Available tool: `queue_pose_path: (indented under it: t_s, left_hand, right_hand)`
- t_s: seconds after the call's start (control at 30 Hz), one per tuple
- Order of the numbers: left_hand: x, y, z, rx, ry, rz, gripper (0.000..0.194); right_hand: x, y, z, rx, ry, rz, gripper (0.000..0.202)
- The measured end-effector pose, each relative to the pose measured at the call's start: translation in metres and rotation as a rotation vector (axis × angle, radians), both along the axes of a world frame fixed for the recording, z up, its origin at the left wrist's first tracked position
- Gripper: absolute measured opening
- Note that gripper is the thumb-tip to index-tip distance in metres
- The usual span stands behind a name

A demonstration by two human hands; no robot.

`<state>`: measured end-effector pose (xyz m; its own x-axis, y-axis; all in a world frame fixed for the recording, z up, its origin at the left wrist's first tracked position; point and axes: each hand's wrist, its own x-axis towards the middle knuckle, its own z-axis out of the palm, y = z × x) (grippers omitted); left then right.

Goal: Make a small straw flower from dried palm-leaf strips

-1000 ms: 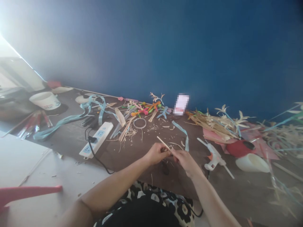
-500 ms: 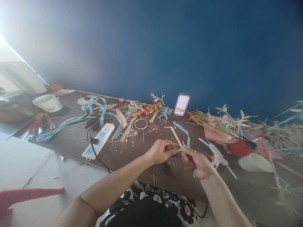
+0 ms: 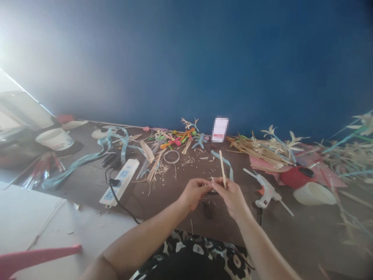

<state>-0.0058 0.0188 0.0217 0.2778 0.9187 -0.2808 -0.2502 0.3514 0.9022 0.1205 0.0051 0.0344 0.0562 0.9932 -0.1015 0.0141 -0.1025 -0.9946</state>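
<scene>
Stick (image 3: 222,165), pinched by the right fingers (image 3: 220,188), stands steeper now; left fingers' (image 3: 204,189) hold is unclear.

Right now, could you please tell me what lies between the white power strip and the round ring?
In the head view, greyish sticks, pale strips and small shavings lie between the power strip and the ring.

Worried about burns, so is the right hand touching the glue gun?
Apart: the head view shows tabletop between the right hand and the glue gun.
</scene>
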Motion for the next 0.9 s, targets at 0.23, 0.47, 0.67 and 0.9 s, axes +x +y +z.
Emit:
queue_pose_path:
  t_s: [0.23, 0.47, 0.67, 0.9]
  left_hand:
    - [-0.012, 0.002, 0.006, 0.030, 0.106, -0.131, 0.030]
    - [-0.017, 0.009, 0.005, 0.013, 0.172, -0.200, 0.027]
    - [-0.007, 0.006, 0.006, -0.259, -0.299, -0.029, 0.022]
    - [0.004, 0.001, -0.005, -0.226, -0.339, 0.023, 0.021]
  right_hand:
    - [0.013, 0.006, 0.000, 0.089, -0.344, 0.180, 0.010]
    - [0.021, 0.009, -0.002, 0.083, -0.417, 0.267, 0.010]
    - [0.007, 0.003, -0.011, 0.113, -0.166, 0.037, 0.028]
    - [-0.013, -0.005, -0.011, 0.140, -0.195, -0.022, 0.031]
